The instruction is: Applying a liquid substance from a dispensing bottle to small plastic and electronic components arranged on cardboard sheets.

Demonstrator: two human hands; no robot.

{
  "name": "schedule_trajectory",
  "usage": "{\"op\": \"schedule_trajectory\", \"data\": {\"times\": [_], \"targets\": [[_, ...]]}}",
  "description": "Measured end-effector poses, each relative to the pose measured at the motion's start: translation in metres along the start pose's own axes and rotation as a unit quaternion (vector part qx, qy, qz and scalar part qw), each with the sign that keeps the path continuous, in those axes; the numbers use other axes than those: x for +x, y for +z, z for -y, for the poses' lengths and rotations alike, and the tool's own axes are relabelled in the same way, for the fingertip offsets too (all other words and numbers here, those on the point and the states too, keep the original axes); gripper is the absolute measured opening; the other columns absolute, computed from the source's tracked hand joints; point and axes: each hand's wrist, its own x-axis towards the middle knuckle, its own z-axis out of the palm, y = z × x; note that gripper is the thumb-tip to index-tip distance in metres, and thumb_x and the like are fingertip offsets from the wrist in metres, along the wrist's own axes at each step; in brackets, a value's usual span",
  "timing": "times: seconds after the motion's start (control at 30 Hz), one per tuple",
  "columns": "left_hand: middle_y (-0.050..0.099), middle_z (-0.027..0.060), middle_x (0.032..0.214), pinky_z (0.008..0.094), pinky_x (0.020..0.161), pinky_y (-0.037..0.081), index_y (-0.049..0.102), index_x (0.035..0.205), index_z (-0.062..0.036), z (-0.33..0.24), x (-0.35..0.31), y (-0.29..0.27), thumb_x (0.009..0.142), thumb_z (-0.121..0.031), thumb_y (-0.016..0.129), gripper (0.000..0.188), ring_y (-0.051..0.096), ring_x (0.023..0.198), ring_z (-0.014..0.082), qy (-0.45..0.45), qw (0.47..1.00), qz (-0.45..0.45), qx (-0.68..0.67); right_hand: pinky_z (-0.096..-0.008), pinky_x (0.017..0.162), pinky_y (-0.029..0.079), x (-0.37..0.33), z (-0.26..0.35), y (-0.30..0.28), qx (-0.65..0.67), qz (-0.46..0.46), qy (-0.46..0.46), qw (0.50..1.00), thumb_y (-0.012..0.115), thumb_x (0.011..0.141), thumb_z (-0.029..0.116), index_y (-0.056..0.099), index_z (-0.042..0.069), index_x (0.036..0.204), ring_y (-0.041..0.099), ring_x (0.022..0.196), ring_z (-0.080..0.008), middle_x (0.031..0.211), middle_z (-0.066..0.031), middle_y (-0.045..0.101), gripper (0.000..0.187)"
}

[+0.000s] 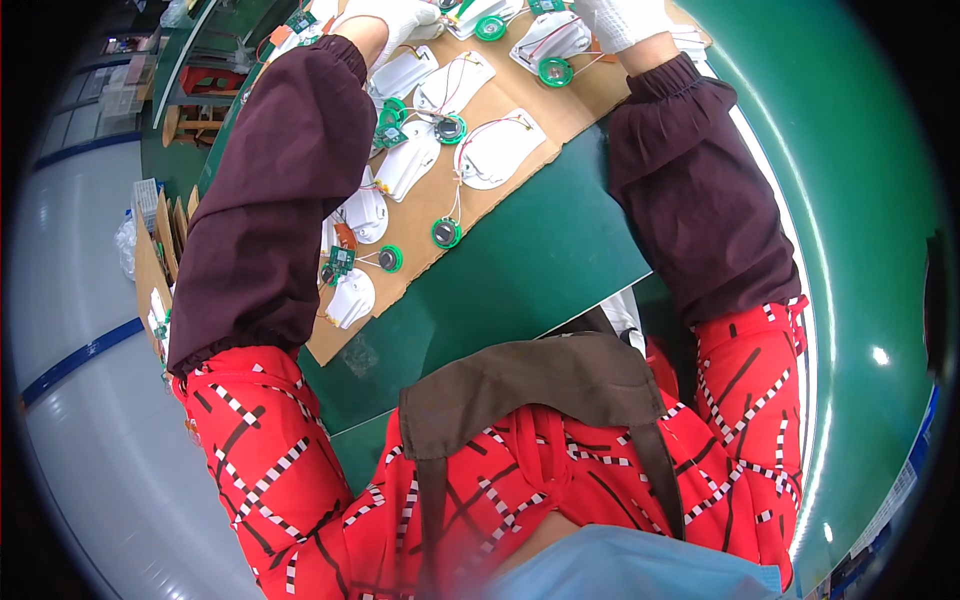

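See white plastic shells [495,158] wired to green-rimmed speakers [447,232], spread over a cardboard sheet [585,100] on the green counter [500,260]. Find the gloved left hand [398,17] at the top edge, near several shells, and the gloved right hand [628,20] there too, near another — with too much cut off, cannot tell whether closed or apart in either grip. Should handle as light and stiff, perhaps slippery. Best to hold by the shell's rim, supporting the speaker, never by the thin wires [458,204] — probably fragile.
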Motion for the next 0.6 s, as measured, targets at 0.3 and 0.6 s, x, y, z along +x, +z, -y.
{"op": "schedule_trajectory", "data": {"times": [0.3,0.6], "targets": [[0.055,0.0097,0.096,0.0327,0.072,0.045,0.046,0.115,-0.0069,0.036,-0.012,0.054,0.074,-0.043,0.055,0.056,0.053,0.086,0.0214,0.14,0.975,-0.059,0.16,-0.0293,0.082,0.048,-0.004,-0.021,-0.003,0.019,-0.004,0.002,1.0,0.078,0.067,0.016,0.053,-0.003,0.113,0.061,0.093,-0.0176,0.104,-0.0122,0.063,0.055],[0.053,0.0186,0.113,0.0342,0.081,0.045,0.029,0.137,-0.0049,0.028,-0.014,0.065,0.06,-0.063,0.058,0.1,0.055,0.095,0.0251,0.069,0.91,-0.105,0.395,-0.03,0.083,0.048,-0.004,-0.015,-0.002,0.013,-0.002,-0.01,1.0,0.078,0.066,0.016,0.052,-0.002,0.115,0.06,0.095,-0.0183,0.105,-0.0124,0.063,0.058]]}}
